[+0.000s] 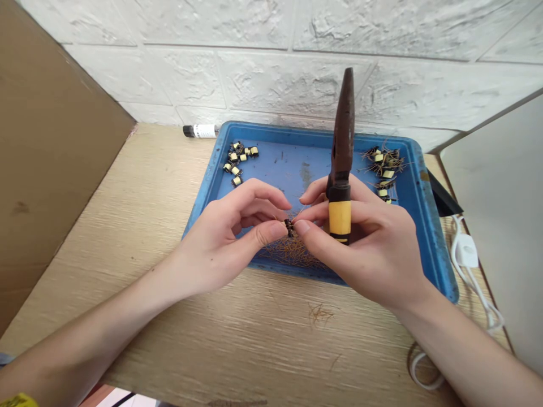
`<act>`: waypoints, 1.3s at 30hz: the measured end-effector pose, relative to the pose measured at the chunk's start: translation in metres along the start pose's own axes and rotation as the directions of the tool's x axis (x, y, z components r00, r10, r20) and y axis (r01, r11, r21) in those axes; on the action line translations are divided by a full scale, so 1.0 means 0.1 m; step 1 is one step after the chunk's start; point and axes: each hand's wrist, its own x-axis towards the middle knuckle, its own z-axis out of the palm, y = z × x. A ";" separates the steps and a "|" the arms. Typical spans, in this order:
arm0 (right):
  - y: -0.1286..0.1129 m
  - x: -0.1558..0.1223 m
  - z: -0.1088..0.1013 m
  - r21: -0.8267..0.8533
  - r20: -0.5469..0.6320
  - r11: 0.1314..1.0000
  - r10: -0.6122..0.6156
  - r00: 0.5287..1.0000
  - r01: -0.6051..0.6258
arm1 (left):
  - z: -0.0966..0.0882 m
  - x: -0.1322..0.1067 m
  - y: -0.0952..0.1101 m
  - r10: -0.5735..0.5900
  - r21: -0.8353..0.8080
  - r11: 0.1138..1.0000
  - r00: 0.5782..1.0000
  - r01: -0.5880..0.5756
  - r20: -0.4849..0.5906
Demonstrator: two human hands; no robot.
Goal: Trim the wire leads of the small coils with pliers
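My left hand (237, 234) and my right hand (373, 243) meet over the front of a blue tray (428, 226). Between the thumbs and forefingers of both hands sits a tiny dark component (289, 227), pinched from either side. My right hand also grips a pair of rusty pliers (343, 147) with a yellow-and-black handle, held upright with the jaws pointing up. Below the hands lies a heap of cut copper wire bits (292, 254) in the tray.
A cluster of small yellow-and-black components (238, 161) lies at the tray's back left; several with long wire leads (385, 167) lie at the back right. A marker (199, 131) rests by the wall. A white cable with a switch (466, 254) runs at the right. A brown board stands at the left.
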 end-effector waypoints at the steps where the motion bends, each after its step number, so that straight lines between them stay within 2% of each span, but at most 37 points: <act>1: 0.00 0.00 0.00 -0.004 -0.003 1.000 0.000 1.000 0.000 | 0.00 0.00 0.00 0.001 0.000 1.000 1.000 -0.001 -0.007; 5: 0.00 -0.01 0.00 0.001 -0.022 1.000 0.006 1.000 -0.006 | 0.00 0.00 -0.01 -0.029 -0.008 1.000 0.999 0.028 -0.032; 10: 0.01 -0.02 0.01 -0.001 -0.029 1.000 -0.011 1.000 0.011 | -0.03 0.03 0.00 -0.100 -0.081 0.992 0.995 0.101 0.026; 19: 0.01 0.00 0.00 -0.019 -0.056 1.000 0.012 0.998 -0.013 | -0.03 0.04 0.00 -0.081 -0.112 0.991 0.997 0.080 -0.011; 27: 0.03 -0.02 0.02 -0.127 -0.166 0.992 -0.008 0.986 -0.013 | -0.03 0.02 0.01 -0.068 -0.119 0.991 0.998 0.068 0.005; 31: 0.04 -0.03 0.01 -0.159 -0.135 0.987 -0.029 0.990 0.007 | -0.04 0.01 0.00 -0.063 -0.158 0.985 0.997 0.070 0.047; 39: 0.05 -0.05 0.01 -0.111 -0.045 0.991 -0.080 0.996 0.074 | -0.04 -0.01 -0.01 -0.088 -0.264 0.958 0.991 0.112 0.099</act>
